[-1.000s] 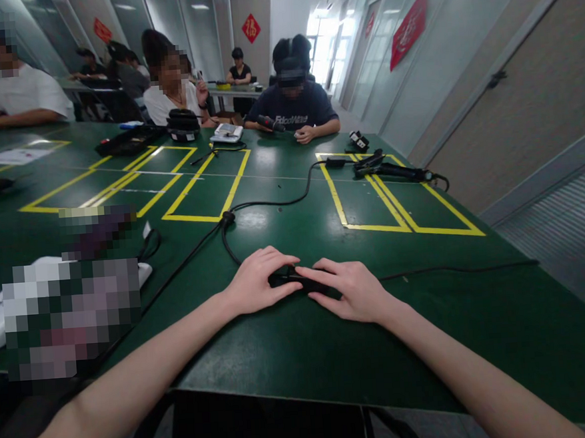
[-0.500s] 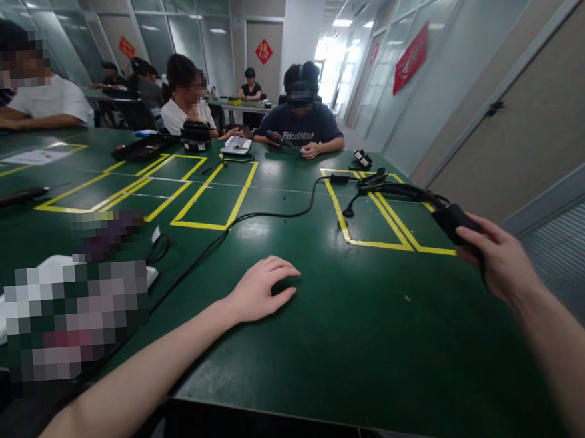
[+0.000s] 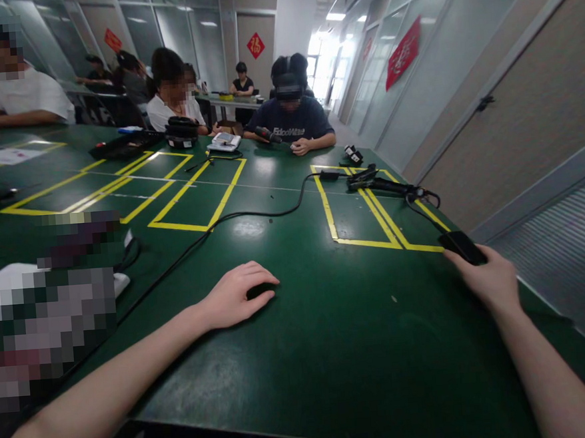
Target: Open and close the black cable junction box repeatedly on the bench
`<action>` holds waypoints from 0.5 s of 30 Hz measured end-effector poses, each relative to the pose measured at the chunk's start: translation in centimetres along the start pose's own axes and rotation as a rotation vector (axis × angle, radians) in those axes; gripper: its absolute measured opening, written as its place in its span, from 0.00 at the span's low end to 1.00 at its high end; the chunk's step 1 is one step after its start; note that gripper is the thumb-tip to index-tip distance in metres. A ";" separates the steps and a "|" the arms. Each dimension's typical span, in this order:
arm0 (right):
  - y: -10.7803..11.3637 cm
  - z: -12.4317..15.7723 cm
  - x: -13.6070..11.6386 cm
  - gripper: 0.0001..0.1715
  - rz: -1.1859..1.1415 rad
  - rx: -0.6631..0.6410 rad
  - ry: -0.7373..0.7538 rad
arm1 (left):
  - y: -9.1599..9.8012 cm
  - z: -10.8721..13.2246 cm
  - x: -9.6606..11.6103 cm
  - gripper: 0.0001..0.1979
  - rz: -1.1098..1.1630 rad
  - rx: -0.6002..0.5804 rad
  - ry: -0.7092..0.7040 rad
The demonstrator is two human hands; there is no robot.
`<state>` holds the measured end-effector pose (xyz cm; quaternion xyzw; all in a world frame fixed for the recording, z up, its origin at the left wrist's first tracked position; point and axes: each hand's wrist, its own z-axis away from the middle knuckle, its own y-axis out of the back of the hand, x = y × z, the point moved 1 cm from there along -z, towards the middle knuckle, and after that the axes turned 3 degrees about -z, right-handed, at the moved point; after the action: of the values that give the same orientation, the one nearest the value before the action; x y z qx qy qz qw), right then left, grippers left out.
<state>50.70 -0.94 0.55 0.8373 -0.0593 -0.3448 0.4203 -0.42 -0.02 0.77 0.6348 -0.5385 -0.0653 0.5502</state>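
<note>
On the green table my left hand lies palm down, fingers loosely stretched and nothing in them. Over at the right edge, my right hand grips a black power adapter, a flat box low over or on the tabletop; I cannot tell which. A thin cable leads from the adapter to a bundle of black cables, which lies across yellow tape outlines. Another long black cable runs over the table to a small black block beside that bundle. The fingertips under the adapter are hidden.
Across the table a person in a dark shirt holds a power drill. Others sit at the left. A black tray, a white device and a black-and-white item stand further back. Blurred objects fill the near left.
My right hand has come down with the adapter, and the cables that stretched taut from it now lie slack on the table. My left hand stays resting; the view has shifted slightly.
</note>
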 end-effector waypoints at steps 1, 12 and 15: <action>0.1 0.0 -0.1 0.28 -0.003 -0.016 -0.042 | 0.0 0.0 0.0 0.10 -0.001 -0.004 0.000; -0.2 -0.3 -0.6 0.24 0.016 -0.116 -0.152 | -0.1 0.0 0.2 0.09 -0.002 -0.027 0.022; -0.1 -0.1 -0.8 0.27 -0.020 -0.124 -0.218 | -0.2 0.0 0.2 0.08 0.001 -0.025 0.012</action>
<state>50.19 -0.48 0.91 0.7676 -0.0749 -0.4409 0.4590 -0.23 -0.22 0.75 0.6282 -0.5346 -0.0679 0.5612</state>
